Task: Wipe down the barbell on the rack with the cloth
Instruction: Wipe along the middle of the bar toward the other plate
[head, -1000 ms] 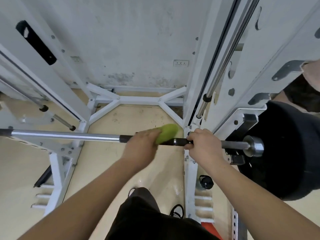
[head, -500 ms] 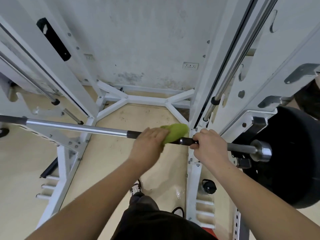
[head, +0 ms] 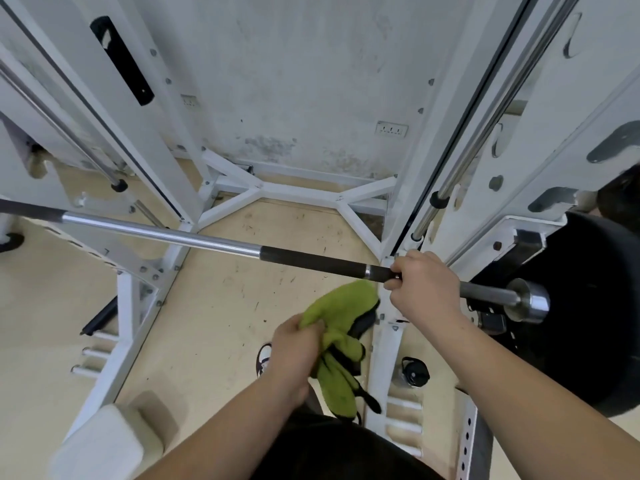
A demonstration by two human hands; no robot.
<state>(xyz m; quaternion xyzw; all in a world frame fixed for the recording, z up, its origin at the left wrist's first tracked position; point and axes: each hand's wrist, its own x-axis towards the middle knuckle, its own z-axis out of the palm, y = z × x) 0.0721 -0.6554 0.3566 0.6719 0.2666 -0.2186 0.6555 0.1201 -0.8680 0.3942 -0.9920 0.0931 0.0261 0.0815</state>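
One long steel barbell (head: 207,239) lies across the white metal rack (head: 131,306), its left end cut off at the picture's edge. The right hand (head: 424,289) grips the bar. The left hand (head: 294,344) clutches one crumpled green cloth (head: 339,313) just below the bar. One black weight plate (head: 588,306) is partly out of view.

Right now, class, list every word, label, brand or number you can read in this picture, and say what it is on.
None can be read.
The black strip on the rack upright bears a white mark, too blurred to read.
The barbell shows no lettering.

Open room along barbell (head: 156,234), bounded right by rack upright (head: 440,133).
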